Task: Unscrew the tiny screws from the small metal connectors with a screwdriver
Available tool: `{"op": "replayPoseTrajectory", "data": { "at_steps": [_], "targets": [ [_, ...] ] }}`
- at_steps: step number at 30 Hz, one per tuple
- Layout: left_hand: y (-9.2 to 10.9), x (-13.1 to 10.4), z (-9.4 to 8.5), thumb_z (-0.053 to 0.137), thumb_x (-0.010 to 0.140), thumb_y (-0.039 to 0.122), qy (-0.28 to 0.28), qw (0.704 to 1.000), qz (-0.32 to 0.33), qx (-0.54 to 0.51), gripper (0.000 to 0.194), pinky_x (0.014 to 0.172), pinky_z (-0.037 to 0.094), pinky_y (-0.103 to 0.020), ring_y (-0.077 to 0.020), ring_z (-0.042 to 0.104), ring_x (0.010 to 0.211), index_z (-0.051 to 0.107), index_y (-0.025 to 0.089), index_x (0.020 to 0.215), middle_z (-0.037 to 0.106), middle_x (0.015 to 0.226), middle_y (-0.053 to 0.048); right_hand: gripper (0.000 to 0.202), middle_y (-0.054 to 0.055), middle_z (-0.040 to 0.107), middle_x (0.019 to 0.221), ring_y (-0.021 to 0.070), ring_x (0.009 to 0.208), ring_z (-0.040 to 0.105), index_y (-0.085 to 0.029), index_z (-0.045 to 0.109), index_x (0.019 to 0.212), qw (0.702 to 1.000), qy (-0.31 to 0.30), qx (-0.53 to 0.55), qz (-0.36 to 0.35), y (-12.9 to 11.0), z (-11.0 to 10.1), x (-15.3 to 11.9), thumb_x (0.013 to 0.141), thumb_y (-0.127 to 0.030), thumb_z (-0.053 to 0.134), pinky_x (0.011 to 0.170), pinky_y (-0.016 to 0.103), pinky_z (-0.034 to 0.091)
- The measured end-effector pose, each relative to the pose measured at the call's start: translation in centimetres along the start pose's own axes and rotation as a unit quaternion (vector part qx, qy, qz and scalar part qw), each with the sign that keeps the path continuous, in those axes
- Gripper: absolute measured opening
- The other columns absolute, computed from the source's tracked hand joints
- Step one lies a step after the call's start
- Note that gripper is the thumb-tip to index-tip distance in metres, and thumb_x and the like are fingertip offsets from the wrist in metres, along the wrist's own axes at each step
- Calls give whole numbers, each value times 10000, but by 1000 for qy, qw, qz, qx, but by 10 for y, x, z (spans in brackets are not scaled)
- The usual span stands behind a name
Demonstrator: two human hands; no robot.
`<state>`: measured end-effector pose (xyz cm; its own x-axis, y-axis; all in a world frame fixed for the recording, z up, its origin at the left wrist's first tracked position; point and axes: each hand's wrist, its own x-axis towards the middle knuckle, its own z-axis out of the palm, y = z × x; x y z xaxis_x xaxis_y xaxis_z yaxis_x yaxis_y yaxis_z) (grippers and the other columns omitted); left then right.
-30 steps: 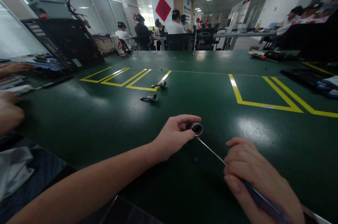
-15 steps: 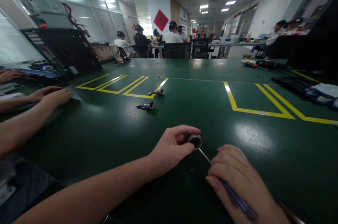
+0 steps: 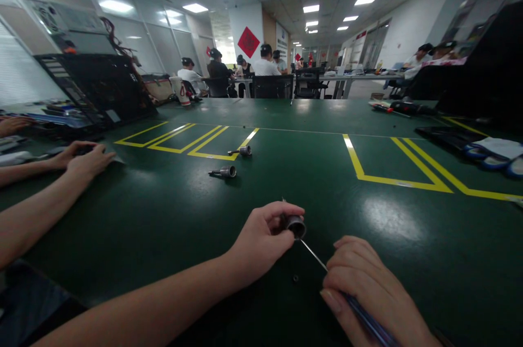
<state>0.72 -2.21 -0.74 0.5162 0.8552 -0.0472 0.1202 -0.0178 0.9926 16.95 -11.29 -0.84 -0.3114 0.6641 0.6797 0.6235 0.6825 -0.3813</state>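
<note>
The person's left hand [image 3: 261,238] pinches a metal cup [image 3: 296,229] above the tabletop [image 3: 171,211], mouth toward the right hand [image 3: 370,284], which grips a screwdriver [image 3: 314,255]. The step appears to be work at the cup's lower rim; whether the tip touches it is hard to tell. The next move seems to call for a steady cup and an aligned tip. A small ring [image 3: 295,279] lies below.

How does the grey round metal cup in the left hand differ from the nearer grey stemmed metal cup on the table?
The left hand grips the grey round metal cup; the nearer grey stemmed metal cup lies sideways. A thin silver shaft reaches the held cup's rim; no tool touches the lying cup. Both show round, open mouths.
</note>
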Motion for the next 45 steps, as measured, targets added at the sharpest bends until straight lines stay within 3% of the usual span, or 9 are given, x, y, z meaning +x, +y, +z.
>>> {"op": "replayPoseTrajectory", "data": {
  "at_steps": [15, 22, 26, 45],
  "targets": [
    [2, 0, 0, 559, 668, 44, 7, 1000, 12, 7, 355, 870, 490, -330, -184, 624, 947, 632, 145, 1001, 653, 1009, -74, 145, 3, 619, 656, 142, 614, 580, -202, 532, 777, 1000, 12, -3, -17, 4, 4, 0, 768, -61, 501, 687, 296, 505],
    [-1, 0, 0, 559, 675, 64, 3, 1000, 10, -5, 331, 869, 494, -339, -189, 633, 942, 638, 148, 985, 667, 982, -68, 157, 3, 621, 673, 144, 639, 592, -217, 532, 793, 1000, -1, -12, 17, -5, 1, 4, 792, -68, 482, 635, 263, 497],
    [-3, 0, 1, 566, 681, 83, 8, 1000, -2, -5, 307, 829, 514, -341, -193, 641, 914, 643, 149, 971, 675, 962, -65, 140, 6, 617, 694, 146, 666, 588, -212, 531, 801, 1000, -1, -2, 26, -9, -1, 3, 808, -82, 479, 683, 287, 496],
    [6, -2, 5, 570, 667, 50, 11, 998, -39, -49, 303, 842, 525, -359, -201, 654, 911, 667, 120, 945, 700, 935, -71, 100, 17, 582, 723, 156, 722, 542, -187, 531, 805, 998, -19, 34, 54, -12, -3, 0, 834, -99, 495, 680, 312, 456]
  ]
}}
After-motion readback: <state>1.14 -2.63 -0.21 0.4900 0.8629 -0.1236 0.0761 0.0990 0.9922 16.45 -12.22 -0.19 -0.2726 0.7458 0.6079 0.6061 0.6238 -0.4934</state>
